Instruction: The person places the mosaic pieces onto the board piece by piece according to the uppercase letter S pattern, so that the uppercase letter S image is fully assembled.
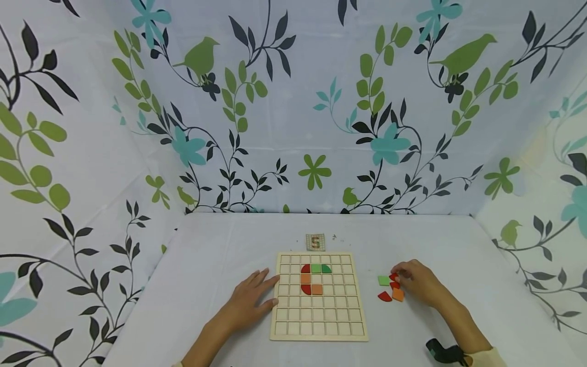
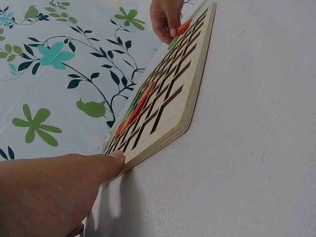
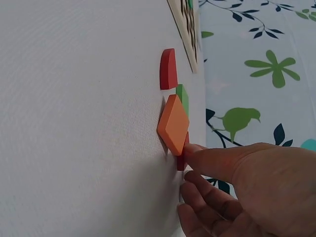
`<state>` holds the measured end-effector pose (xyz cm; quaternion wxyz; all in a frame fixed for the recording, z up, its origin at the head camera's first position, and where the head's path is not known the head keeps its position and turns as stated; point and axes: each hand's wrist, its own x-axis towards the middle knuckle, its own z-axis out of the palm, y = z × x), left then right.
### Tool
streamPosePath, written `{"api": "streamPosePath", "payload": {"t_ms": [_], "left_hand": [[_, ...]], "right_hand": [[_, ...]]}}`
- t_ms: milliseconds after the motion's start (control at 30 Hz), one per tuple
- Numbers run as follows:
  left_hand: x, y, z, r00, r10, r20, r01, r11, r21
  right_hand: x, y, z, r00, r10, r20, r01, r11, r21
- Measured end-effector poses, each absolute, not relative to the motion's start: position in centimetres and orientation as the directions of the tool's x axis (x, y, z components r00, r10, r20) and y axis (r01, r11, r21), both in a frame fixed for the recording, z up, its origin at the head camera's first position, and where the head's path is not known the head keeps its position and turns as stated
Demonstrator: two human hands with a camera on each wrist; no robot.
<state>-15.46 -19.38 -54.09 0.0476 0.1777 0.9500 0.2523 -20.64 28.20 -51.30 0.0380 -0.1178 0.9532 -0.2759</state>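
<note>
Item: board (image 1: 318,337), flat on the counter (image 1: 220,244), its near edge closest to you; pale, apparently wooden, probably stiff and light enough to slide if nudged; steady it by the rim. Item: your left hand (image 1: 251,300), released, fingers extended, thumb and fingertips resting against the board's left edge, forearm slanting in from the near side. Item: loose pieces, on the counter to the right of the board, namely red wedge (image 1: 384,296), orange square (image 1: 397,294), green square (image 1: 383,280) and further red beneath your fingers; likely light, rigid, smooth, hard to break, apt to skid; pinch by opposite side edges, leaving the faces free. Item: your right hand (image 1: 415,279), reaching in from the right, lowered over the loose pieces, thumb at a red one, fingers bent; whether the pinch has closed, you cannot tell from these views. Item: set pieces (image 1: 316,289), six, in the board's cells, best left unbumped. Item: card (image 1: 315,242), small, beyond the board's far edge, thin and probably flexible.
</note>
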Motion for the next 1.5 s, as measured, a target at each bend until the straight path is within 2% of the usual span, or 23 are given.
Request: {"api": "streamPosePath", "payload": {"t_ms": [967, 1233, 1500], "left_hand": [[-15.3, -19.2, -53.9, -0.937, 0.349, -0.013, 0.295, 0.81, 0.507], [-15.4, -19.2, -53.9, -0.937, 0.349, -0.026, 0.287, 0.81, 0.511], [-15.5, -19.3, -54.0, -0.936, 0.351, -0.022, 0.294, 0.816, 0.498]], "right_hand": [[-20.9, 29.3, -52.0, -0.98, -0.198, 0.024, -0.18, 0.827, -0.532], [-21.4, 29.1, -52.3, -0.987, -0.157, 0.031, -0.152, 0.863, -0.481], [-21.4, 29.0, -52.4, -0.981, -0.19, 0.049, -0.19, 0.852, -0.488]]}}
